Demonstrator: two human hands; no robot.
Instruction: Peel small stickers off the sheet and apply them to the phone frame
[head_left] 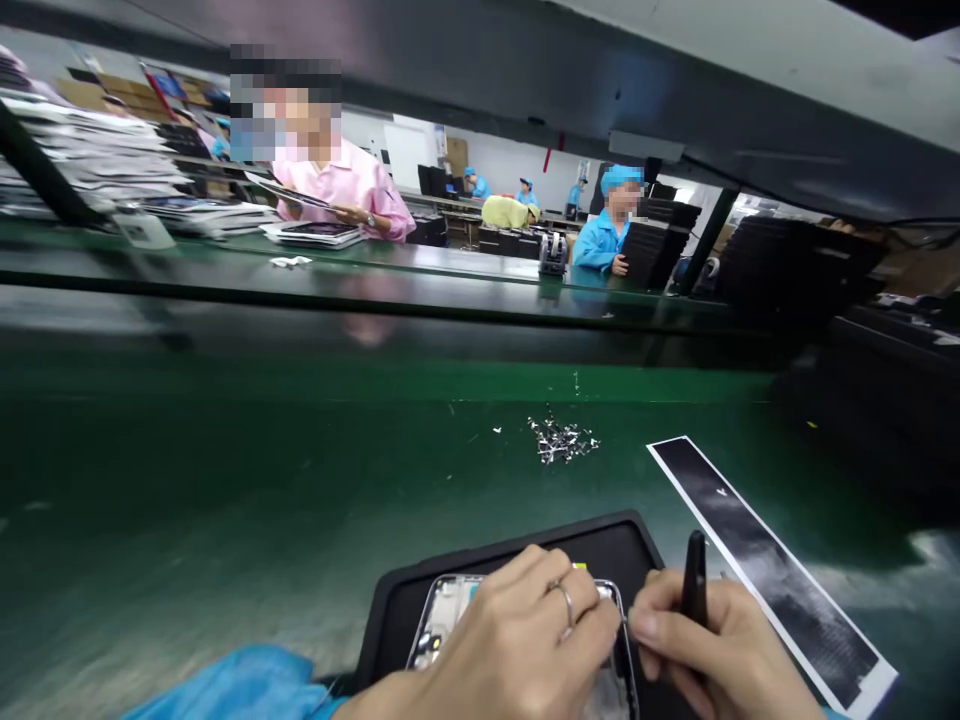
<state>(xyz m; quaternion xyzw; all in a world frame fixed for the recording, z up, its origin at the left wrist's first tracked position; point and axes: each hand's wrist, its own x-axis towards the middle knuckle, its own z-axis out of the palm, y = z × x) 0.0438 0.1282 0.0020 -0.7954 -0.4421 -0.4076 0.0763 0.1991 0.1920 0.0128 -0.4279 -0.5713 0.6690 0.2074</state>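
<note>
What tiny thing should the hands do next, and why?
I think the right hand could gently ease toward the nearby edge of the metal-rimmed frame. It's right beside that edge, gripping a black pen-like tool, and the left hand lies over the frame, perhaps steadying it in the black tray.

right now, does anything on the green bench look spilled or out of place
The small scraps heaped on the green bench, beyond the black tray, look spilled: bits stray around them, and a pale bit lies on the dark strip. The left hand hides much of the frame, so damage there can't be ruled out.
</note>
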